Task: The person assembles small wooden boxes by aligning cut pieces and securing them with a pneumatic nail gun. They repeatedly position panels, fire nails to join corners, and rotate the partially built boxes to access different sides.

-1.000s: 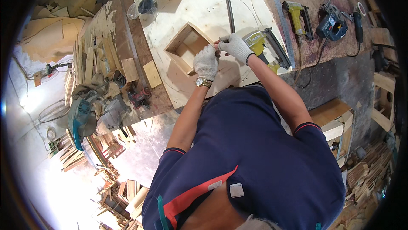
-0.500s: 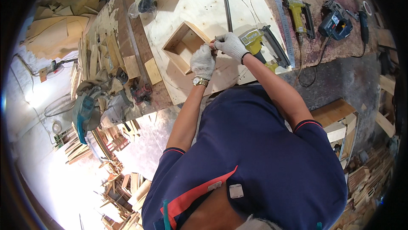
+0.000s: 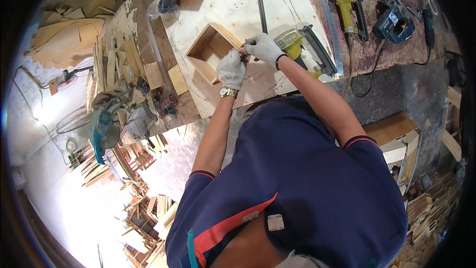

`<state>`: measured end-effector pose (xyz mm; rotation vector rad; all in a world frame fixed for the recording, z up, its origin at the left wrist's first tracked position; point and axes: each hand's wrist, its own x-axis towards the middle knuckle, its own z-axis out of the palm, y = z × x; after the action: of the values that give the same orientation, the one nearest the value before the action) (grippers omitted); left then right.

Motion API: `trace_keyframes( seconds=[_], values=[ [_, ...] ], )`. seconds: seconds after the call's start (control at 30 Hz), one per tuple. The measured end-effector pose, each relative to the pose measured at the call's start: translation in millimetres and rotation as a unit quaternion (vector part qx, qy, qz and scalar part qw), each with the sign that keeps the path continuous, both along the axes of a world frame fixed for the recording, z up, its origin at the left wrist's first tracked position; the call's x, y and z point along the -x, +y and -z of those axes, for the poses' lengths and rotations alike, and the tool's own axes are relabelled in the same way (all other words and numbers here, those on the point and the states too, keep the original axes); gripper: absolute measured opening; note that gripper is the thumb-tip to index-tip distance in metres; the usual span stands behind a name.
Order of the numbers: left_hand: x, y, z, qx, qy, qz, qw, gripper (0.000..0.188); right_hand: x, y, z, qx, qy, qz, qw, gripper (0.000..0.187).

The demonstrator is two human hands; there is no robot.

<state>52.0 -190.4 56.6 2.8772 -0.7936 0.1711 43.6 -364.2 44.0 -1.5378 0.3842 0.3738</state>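
Observation:
A small open wooden box (image 3: pixel 202 66) lies tilted toward me on a pale plywood sheet (image 3: pixel 225 3). At the box's right corner, my left hand (image 3: pixel 231 70) in a white knit glove is closed, its fingers curled beside the wall. My right hand (image 3: pixel 264 50), gloved alike, is pinched close to the left fingertips. Something small and dark seems to sit between the two hands, too hidden to name. Just right of my right hand rests a yellow-green nail gun (image 3: pixel 292 45), and beyond it a hammer (image 3: pixel 260 3) lies with its head away from me.
A steel ruler (image 3: pixel 327 20), a second nail gun (image 3: pixel 347 13) and a jigsaw (image 3: pixel 395 20) lie on the bench's right side. Clear plastic (image 3: pixel 163 5) holds something dark at the left. A teal circular saw (image 3: pixel 101 132) and wood strips crowd the left edge.
The whole view has shifted a little. Both hands stay together at the box's right corner, with only slight finger movement.

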Motion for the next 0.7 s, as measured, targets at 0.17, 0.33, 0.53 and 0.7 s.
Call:
trace_keyframes(
  seconds=[0.17,0.33,0.53,0.7],
  values=[
    [0.0,2.0,-1.2,0.000,0.015,-0.003,1.000,0.026,-1.1,-0.5,1.2,0.020,-0.004,-0.011,1.000,0.039],
    [1.3,2.8,-0.2,0.000,0.020,-0.013,1.000,0.029,-2.8,-3.2,-6.3,0.035,0.023,-0.045,0.998,0.038],
    [0.1,1.5,0.1,-0.003,0.016,-0.010,1.000,0.028,-3.5,-1.7,-0.3,0.034,0.018,-0.037,0.999,0.038],
    [1.2,0.4,-2.5,0.000,0.018,-0.011,1.000,0.028,-1.9,1.5,2.6,0.030,0.005,-0.009,1.000,0.040]
  ],
)
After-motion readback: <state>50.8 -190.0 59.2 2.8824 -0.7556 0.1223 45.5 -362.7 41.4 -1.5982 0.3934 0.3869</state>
